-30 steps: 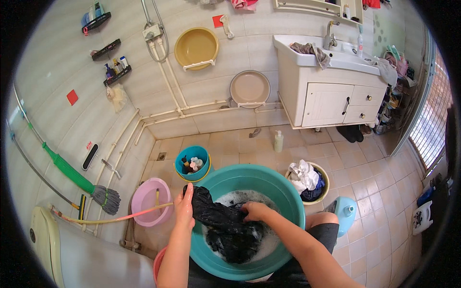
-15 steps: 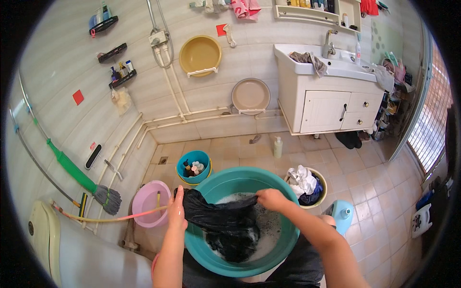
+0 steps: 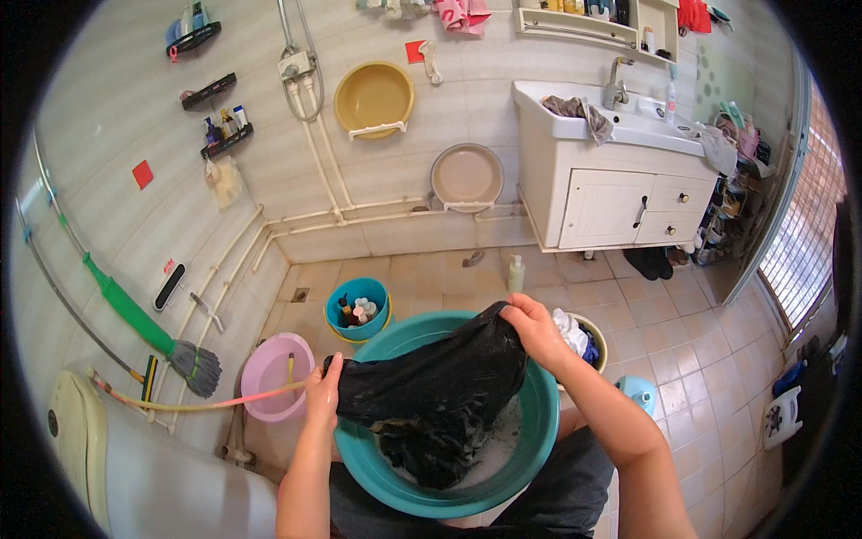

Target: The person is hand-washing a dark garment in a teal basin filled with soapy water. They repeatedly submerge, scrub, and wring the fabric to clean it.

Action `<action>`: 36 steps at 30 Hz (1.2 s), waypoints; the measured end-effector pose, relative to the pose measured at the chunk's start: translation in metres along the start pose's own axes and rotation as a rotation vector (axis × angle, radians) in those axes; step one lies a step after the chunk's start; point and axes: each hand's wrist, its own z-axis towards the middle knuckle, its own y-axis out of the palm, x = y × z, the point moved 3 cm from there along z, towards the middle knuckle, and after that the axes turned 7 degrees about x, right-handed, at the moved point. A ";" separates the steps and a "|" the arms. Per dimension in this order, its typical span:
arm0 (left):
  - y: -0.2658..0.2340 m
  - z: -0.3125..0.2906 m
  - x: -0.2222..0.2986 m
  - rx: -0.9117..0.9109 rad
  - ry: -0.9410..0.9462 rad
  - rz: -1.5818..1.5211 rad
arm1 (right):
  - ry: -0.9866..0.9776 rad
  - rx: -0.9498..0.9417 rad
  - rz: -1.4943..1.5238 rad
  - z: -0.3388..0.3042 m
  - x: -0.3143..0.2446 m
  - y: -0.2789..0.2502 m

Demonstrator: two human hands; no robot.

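Note:
A wet black garment (image 3: 431, 382) is stretched between my two hands over a large teal basin (image 3: 357, 481). Its lower part hangs into sudsy water (image 3: 496, 449). My left hand (image 3: 323, 391) grips one end at the basin's left rim. My right hand (image 3: 533, 331) pinches the other end, raised above the far right rim. Exactly what kind of garment it is cannot be made out.
A pink basin (image 3: 262, 409) with a hose (image 3: 224, 407) over it stands at left, beside a blue bucket (image 3: 334, 301) of bottles. A laundry basket (image 3: 600, 359) sits at right, near a light-blue jug (image 3: 639, 393). Behind are a pump bottle (image 3: 516, 274) and a white vanity (image 3: 548, 193).
My right hand has risen and moved away to the right, pulling the black garment wider and partly out of the water. My left hand has shifted slightly left and down, still holding it.

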 end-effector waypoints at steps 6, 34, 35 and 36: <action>-0.011 0.006 -0.039 0.015 0.322 0.569 | 0.222 -0.260 -0.440 0.004 0.071 0.011; 0.071 0.010 -0.128 -0.710 0.391 1.062 | 0.040 -0.515 -0.257 -0.009 0.032 0.049; 0.072 0.015 -0.128 -0.730 0.306 1.010 | 0.025 -0.527 -0.061 -0.010 0.017 0.051; 0.071 0.018 -0.128 -0.777 0.274 1.028 | 0.053 -0.517 0.016 -0.013 0.003 0.052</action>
